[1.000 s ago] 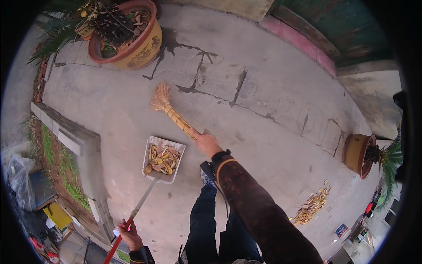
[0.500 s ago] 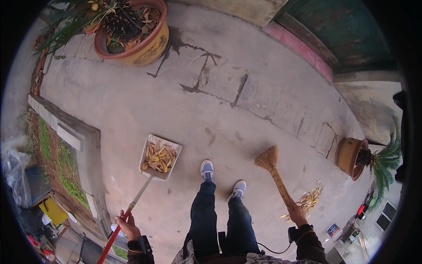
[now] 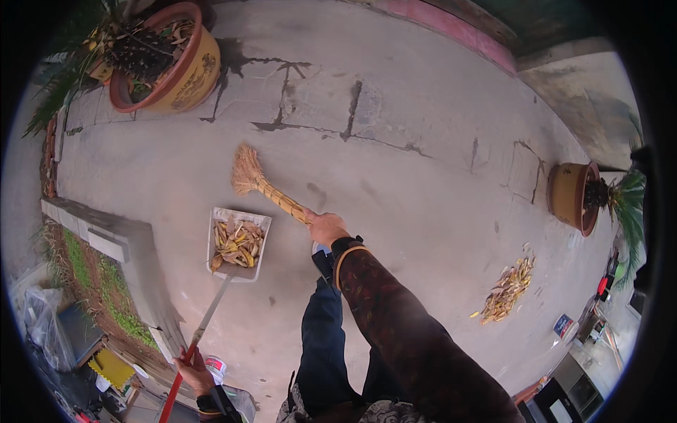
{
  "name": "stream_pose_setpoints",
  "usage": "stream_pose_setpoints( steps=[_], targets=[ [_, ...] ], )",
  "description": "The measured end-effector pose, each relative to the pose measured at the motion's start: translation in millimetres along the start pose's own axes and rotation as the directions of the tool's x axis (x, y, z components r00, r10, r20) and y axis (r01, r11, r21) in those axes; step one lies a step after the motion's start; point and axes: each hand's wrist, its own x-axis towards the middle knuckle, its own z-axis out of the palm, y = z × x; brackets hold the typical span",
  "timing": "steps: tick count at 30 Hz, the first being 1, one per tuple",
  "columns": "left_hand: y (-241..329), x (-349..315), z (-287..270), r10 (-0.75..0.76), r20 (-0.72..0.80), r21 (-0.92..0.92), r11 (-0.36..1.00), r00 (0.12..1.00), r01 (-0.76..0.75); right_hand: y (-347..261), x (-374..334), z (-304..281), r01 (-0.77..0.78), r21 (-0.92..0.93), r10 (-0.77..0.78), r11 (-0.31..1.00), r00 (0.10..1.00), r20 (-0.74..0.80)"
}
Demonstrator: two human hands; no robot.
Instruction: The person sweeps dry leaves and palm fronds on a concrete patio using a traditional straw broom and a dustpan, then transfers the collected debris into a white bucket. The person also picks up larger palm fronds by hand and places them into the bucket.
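My left hand [image 3: 195, 374] is wrapped round the red and grey handle of a long-handled dustpan [image 3: 261, 243]. The pan rests on the concrete ahead of me to the left, with dry yellow and brown leaves [image 3: 238, 242] inside. Across my body reaches my right arm; my right hand [image 3: 328, 229] grips the bound handle of a straw broom [image 3: 271, 192]. The broom's bristles point to the upper left, beyond the dustpan's far edge and apart from it. On the ground at my right lies a pile of leaves [image 3: 508, 290].
A large potted palm [image 3: 190, 74] stands far left, another potted plant [image 3: 568, 190] at the right. A low concrete curb [image 3: 130, 261] borders a grassy bed on the left. A tub [image 3: 564, 328] sits at the lower right. Household clutter lies at the lower left.
My right hand has swung the broom from the right side across to the left, beside the dustpan. The view has shifted a little; my left hand still holds the dustpan's handle.
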Motion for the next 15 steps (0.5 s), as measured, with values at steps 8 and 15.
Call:
stream_pose_setpoints(
  steps=[8, 15],
  targets=[
    [-15, -42, 14, 0.116, 0.068, 0.051, 0.991, 0.991, -0.12, 319, -306, 22, -0.387, -0.047, 0.372, 0.921, 0.908, -0.193],
    [-4, -83, 21, 0.11, 0.207, 0.156, 0.977, 0.972, -0.144, 453, -539, 15, -0.787, 0.046, 0.782, 0.615, 0.602, -0.162]
  ],
)
